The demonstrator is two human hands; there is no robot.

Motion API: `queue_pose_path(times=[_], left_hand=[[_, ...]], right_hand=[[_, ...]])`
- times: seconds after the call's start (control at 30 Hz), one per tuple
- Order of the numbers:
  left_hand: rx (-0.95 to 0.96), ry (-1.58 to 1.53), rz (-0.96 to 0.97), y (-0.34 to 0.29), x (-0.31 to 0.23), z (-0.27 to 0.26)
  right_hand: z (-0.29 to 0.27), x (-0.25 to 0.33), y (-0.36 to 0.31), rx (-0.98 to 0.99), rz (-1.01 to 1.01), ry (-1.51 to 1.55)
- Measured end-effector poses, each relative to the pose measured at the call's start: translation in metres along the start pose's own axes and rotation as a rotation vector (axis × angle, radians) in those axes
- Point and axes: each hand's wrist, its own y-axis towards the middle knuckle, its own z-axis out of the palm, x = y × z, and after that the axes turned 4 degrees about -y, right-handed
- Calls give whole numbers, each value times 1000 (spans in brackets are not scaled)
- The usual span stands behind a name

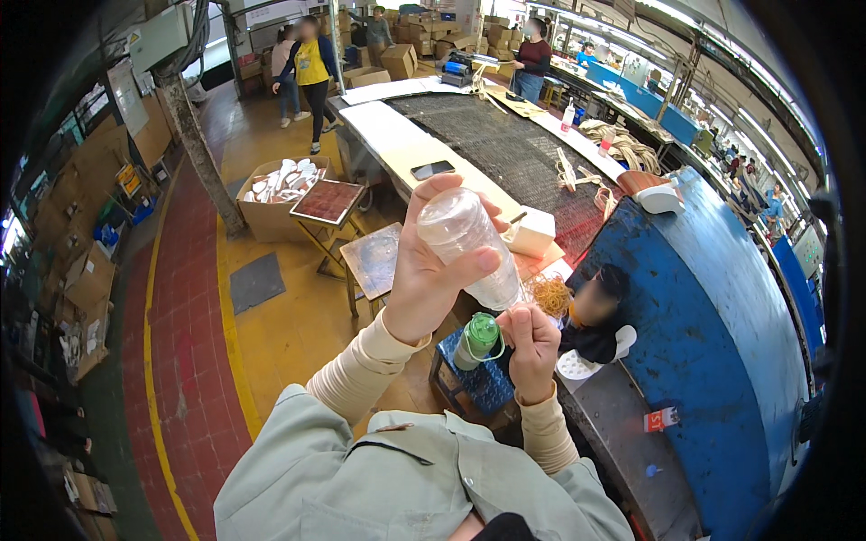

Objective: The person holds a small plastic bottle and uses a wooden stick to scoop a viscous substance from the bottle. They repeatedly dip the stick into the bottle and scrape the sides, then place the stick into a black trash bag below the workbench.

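Currently, the left hand wraps around a clear, colourless plastic bottle, held tilted in the air, while the right hand is closed in a pinch by its lower end (what exactly it pinches, I cannot tell). Below, a green-lidded flask with a pale loop handle stands on a blue stool, toward its far edge. Work at the bottle's lower end looks like the step in hand; the next move seems to call for a steady left grip.

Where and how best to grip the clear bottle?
Probably around the middle of the clear bottle's body, from the left, as the left hand does: it is rounded and tilted, and that leaves its lower end free for the right hand beside it.
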Motion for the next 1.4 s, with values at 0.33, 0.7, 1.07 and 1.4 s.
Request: queue_pose_path(times=[0.33, 0.7, 1.07, 1.4], left_hand=[[3, 27, 32, 1, -6, -1], [-3, 34, 25, 2, -9, 1], [-24, -36, 10, 1, -8, -4], [-112, -145, -11, -5, -10, -9]], right_hand=[[10, 5, 8, -69, -247, -299], [22, 17, 11, -159, -248, -256], [22, 21, 0, -163, -100, -57], [24, 30, -2, -123, 26, -31]])
